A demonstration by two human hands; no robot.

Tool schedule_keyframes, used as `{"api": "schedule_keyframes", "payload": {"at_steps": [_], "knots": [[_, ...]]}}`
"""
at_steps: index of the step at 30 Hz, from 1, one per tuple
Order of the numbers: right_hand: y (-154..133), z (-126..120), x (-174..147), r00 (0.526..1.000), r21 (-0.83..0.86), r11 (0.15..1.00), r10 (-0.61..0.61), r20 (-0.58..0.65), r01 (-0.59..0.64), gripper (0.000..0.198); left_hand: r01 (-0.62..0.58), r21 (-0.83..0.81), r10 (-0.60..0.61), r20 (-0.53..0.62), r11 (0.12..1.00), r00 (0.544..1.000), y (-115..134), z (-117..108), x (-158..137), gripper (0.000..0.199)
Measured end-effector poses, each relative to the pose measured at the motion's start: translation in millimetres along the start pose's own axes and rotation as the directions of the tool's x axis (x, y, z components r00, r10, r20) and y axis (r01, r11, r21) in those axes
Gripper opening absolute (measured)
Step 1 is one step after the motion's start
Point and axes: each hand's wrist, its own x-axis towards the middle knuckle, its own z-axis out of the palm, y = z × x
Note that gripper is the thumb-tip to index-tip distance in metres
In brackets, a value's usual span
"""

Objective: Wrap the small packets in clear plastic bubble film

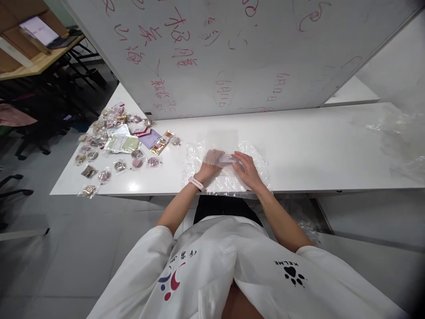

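Note:
My left hand (211, 163), with a pale pink band at the wrist, curls its fingers at the left end of a small clear plastic packet (227, 158) with a printed white label. A sheet of thin see-through film (221, 140) lies partly over those fingers. At the packet's right end, my right hand (247, 170) grips it between thumb and fingers. Both hands are just above a crumpled clear plastic bag (259, 161) spread on the white table (305, 150). What is inside the packet is too unclear to tell.
Many small wrapped discs (104, 176) and flat pouches (122, 144) are scattered on the table's left end, with a gold and red sachet (161, 142) nearest the hands. A whiteboard (232, 57) stands along the back edge. More clear plastic (405, 141) lies at the right.

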Motion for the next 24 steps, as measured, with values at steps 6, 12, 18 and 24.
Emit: {"api": "schedule_keyframes", "payload": {"at_steps": [6, 12, 18, 24], "knots": [[-1, 4, 1, 0.998, -0.147, 0.987, -0.056, 0.036, 0.060, 0.044, 0.005, 0.021, -0.006, 0.014, 1.000, 1.000, -2, -4, 13, 0.033], [3, 1, 14, 0.976, -0.252, 0.949, -0.152, 0.156, 0.188, 0.036, 0.131, -0.318, -0.114, 0.072, 0.939, 0.991, -8, -26, -10, 0.049], [1, 3, 30, 0.987, -0.159, 0.976, -0.132, 0.093, 0.146, 0.020, 0.427, -0.538, -0.606, -0.209, 0.726, 0.768, -20, -61, -39, 0.035], [3, 11, 30, 0.981, -0.201, 0.962, -0.168, 0.099, 0.185, 0.028, 0.526, -0.725, -0.736, 0.039, 0.445, 0.676, -9, -75, -37, 0.042]]}}
